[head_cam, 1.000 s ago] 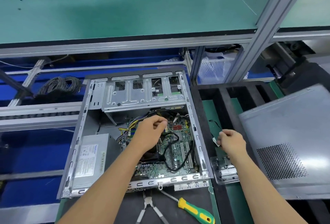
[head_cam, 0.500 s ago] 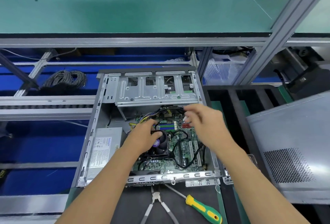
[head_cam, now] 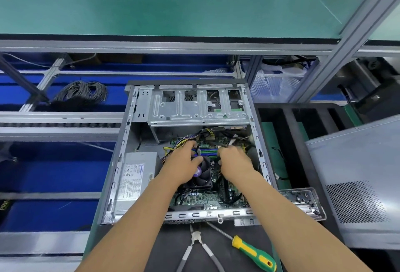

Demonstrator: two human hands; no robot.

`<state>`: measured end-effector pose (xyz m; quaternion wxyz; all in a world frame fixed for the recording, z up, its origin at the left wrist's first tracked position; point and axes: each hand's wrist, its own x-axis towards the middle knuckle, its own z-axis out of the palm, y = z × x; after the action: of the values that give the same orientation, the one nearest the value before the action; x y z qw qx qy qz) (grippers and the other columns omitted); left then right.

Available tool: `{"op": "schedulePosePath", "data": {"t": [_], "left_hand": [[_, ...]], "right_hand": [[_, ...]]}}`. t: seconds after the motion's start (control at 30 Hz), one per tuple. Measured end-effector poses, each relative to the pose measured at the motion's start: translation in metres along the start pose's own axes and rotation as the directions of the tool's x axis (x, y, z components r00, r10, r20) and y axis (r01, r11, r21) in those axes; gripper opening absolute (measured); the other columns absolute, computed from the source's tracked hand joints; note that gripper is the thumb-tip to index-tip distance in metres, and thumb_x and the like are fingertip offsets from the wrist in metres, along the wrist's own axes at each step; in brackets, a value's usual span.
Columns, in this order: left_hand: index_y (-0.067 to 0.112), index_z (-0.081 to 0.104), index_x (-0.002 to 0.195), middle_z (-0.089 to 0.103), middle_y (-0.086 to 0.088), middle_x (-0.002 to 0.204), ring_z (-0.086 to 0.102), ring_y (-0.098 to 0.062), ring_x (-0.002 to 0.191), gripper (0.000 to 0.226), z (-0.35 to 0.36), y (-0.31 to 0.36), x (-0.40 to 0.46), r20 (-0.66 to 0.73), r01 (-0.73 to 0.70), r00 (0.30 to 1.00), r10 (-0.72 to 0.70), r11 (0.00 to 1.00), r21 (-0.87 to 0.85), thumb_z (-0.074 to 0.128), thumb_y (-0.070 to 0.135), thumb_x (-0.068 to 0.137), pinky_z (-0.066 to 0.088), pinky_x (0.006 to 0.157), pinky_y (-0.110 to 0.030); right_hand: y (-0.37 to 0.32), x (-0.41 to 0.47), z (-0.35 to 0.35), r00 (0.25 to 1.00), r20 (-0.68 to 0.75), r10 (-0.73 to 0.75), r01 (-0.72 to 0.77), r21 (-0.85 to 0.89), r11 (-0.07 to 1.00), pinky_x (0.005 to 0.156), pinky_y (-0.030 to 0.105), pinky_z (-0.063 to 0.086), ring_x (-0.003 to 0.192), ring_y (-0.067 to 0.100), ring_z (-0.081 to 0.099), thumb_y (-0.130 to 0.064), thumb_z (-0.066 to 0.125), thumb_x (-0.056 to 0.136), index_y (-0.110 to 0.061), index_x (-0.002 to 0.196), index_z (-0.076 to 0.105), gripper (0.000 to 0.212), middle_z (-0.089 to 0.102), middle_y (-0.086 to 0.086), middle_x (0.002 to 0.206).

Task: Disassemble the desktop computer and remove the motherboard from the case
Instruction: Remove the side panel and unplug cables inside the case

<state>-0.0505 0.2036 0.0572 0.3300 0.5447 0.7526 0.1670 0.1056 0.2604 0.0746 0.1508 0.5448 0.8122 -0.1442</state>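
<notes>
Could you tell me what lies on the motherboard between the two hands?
In the head view, blue and green memory slots span the gap between the left hand and the right hand.

Two bare forearms come in from the bottom edge of the view, each ending in an uncovered hand: the left hand [head_cam: 184, 164] and the right hand [head_cam: 234, 163]. No sleeve, glove, watch, ring or wristband shows on either arm (the arms are bare right down to where the frame cuts them off). Both forearms look slim and smooth, widening toward the lower edge. Fingernails are too blurred to make out.
</notes>
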Motion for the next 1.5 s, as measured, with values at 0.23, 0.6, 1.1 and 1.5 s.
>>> {"op": "schedulePosePath", "data": {"t": [0.23,0.6,1.1,1.5], "left_hand": [[0.023,0.052,0.133,0.063,0.003,0.12,0.058,-0.019,0.105,0.034,0.0,0.003,0.007,-0.002,0.044,0.999,-0.044,0.991,-0.129,0.053,0.026,0.099,0.048,0.096,-0.042],[0.02,0.065,0.104,0.07,-0.004,0.109,0.064,-0.015,0.093,0.029,0.001,0.012,0.015,-0.016,0.038,0.999,-0.044,0.959,-0.282,0.04,0.006,0.101,0.048,0.083,-0.025],[0.011,0.061,0.111,0.066,-0.015,0.109,0.058,-0.034,0.107,0.024,-0.001,0.013,0.071,-0.084,-0.021,0.995,0.062,0.907,0.42,0.058,0.029,0.094,0.037,0.096,-0.038],[0.024,0.049,0.132,0.056,-0.013,0.127,0.056,-0.034,0.106,0.038,0.003,0.006,0.103,0.076,0.023,0.996,-0.055,0.928,0.373,0.054,0.028,0.095,0.044,0.077,-0.037]], "right_hand": [[0.008,0.002,-0.002,0.984,0.012,0.18,-0.171,0.375,0.911,0.07,0.031,0.049,0.084,0.025,0.057,-0.008,0.052,0.093,-0.007,0.122,0.057,0.029,0.049,0.014,0.124],[0.006,-0.001,-0.004,0.984,0.084,0.159,-0.178,0.352,0.919,0.066,0.031,0.05,0.083,0.03,0.062,-0.018,0.043,0.097,-0.002,0.109,0.061,0.027,0.06,0.016,0.109],[-0.002,0.032,0.016,0.995,-0.08,0.059,-0.029,0.335,0.942,0.094,0.04,0.042,0.121,0.031,0.038,-0.005,0.05,0.09,-0.019,0.133,0.051,0.046,0.047,0.01,0.131],[-0.004,0.037,0.019,0.99,-0.116,0.078,-0.009,0.502,0.865,0.097,0.045,0.043,0.114,0.028,0.045,-0.025,0.049,0.096,-0.021,0.126,0.054,0.03,0.052,0.006,0.121]]}}
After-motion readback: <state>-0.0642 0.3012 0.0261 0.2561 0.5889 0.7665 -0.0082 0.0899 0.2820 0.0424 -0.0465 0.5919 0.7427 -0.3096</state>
